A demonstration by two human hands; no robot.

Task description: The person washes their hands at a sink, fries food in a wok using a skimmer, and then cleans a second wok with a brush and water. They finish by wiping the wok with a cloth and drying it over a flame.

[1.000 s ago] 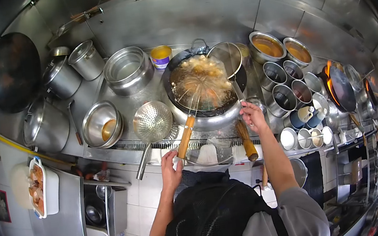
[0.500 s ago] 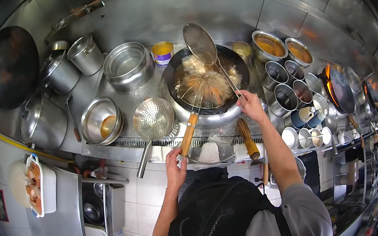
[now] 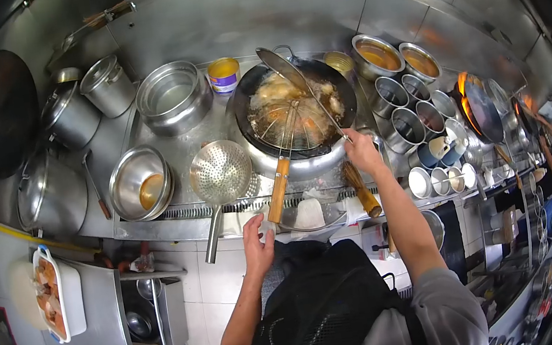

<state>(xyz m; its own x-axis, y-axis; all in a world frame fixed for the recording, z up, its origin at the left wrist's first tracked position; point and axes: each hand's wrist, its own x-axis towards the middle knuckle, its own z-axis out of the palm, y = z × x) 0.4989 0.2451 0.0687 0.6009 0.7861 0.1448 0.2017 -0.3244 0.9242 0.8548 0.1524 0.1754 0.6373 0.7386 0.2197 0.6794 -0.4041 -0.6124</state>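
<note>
My right hand grips the thin handle of a long-handled round skimmer, its head tilted over the back of the wok. The black wok holds bubbling oil with pale food frying in it. A wire strainer with a wooden handle lies in the wok, its basket over the food and its handle pointing toward me. My left hand is just below that handle's end, fingers apart and holding nothing. A perforated ladle rests left of the wok, and a bamboo brush lies on the right.
Steel pots and a bowl stand to the left, beside a yellow-purple can. Sauce bowls and several steel canisters are at right. Flames rise by another wok; a person works far right.
My left hand has let go of the strainer's wooden handle. The skimmer's head has turned nearly edge-on and come lower over the wok. The whole view has shifted slightly.
</note>
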